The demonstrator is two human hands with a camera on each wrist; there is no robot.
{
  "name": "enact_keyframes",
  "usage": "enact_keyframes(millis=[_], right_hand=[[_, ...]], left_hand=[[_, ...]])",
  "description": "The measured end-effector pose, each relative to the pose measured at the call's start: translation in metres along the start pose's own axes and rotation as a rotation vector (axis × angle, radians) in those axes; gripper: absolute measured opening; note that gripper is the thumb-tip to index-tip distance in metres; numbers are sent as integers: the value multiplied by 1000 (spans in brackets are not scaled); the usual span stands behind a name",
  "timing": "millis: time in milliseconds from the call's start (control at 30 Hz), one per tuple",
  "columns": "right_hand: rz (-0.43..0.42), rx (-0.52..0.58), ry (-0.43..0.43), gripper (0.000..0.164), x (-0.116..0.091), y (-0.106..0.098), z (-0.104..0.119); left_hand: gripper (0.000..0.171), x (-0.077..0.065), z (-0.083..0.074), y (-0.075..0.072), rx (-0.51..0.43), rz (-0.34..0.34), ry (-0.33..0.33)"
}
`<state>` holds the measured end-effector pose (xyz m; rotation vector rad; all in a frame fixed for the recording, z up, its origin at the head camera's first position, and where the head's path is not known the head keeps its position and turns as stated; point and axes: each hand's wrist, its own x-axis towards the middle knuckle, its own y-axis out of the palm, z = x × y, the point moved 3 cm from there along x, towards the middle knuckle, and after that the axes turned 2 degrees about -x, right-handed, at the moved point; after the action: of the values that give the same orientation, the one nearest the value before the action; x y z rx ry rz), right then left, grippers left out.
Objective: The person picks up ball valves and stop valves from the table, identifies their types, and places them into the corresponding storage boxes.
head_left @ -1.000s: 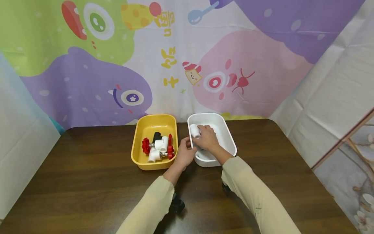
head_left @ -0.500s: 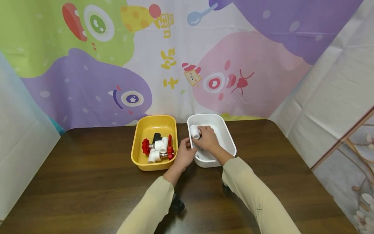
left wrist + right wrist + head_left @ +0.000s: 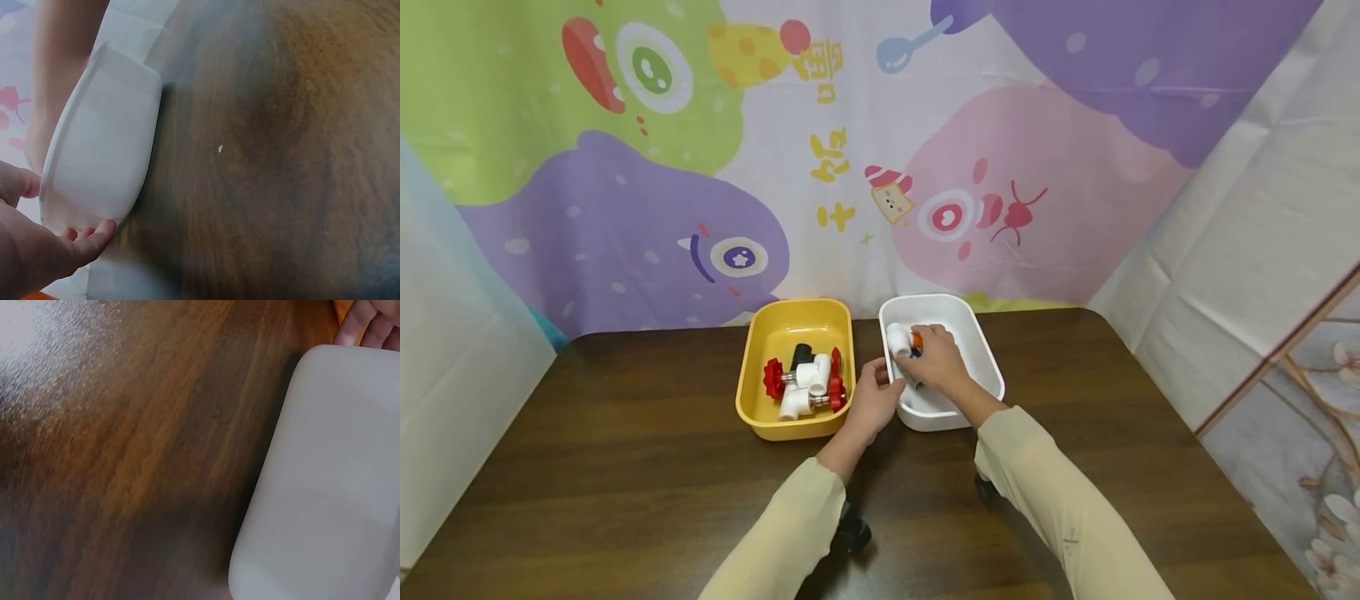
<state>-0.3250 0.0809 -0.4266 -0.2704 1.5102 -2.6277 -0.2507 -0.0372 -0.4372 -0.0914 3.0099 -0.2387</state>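
Observation:
My left hand (image 3: 874, 400) holds the white tray (image 3: 992, 367) by its left side. In the left wrist view, the fingers (image 3: 94, 240) lie against the tray's outer wall (image 3: 106, 144) and the thumb is at the rim. Inside that tray, my right hand (image 3: 938, 358) grips a white plastic pipe fitting (image 3: 898, 340) near the left wall. An orange piece (image 3: 917, 341) with a bit of blue below it shows between the fitting and the fingers. The right hand covers part of the tray floor. In the right wrist view the right hand is hidden behind the tray wall (image 3: 331, 475).
Left of the white tray stands a yellow tray (image 3: 760, 333). It holds white pipe fittings (image 3: 795, 402) with red handwheels (image 3: 773, 377) and a black fitting (image 3: 802, 355). Both trays stand at the back of the brown wooden table (image 3: 625, 467), before a printed cloth (image 3: 820, 267).
The white fitting has turned in my right hand, so the orange piece now shows beside it. My left hand stays on the tray. The head view has shifted slightly.

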Motion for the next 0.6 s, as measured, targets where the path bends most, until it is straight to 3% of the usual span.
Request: enact_keyframes(millis=[333, 600], right_hand=[[-13, 18, 16, 57, 0, -8, -2], [-43, 16, -7, 54, 4, -24, 1]], left_hand=[[53, -5, -1, -7, 19, 51, 14], [54, -10, -19, -21, 111, 126, 57]])
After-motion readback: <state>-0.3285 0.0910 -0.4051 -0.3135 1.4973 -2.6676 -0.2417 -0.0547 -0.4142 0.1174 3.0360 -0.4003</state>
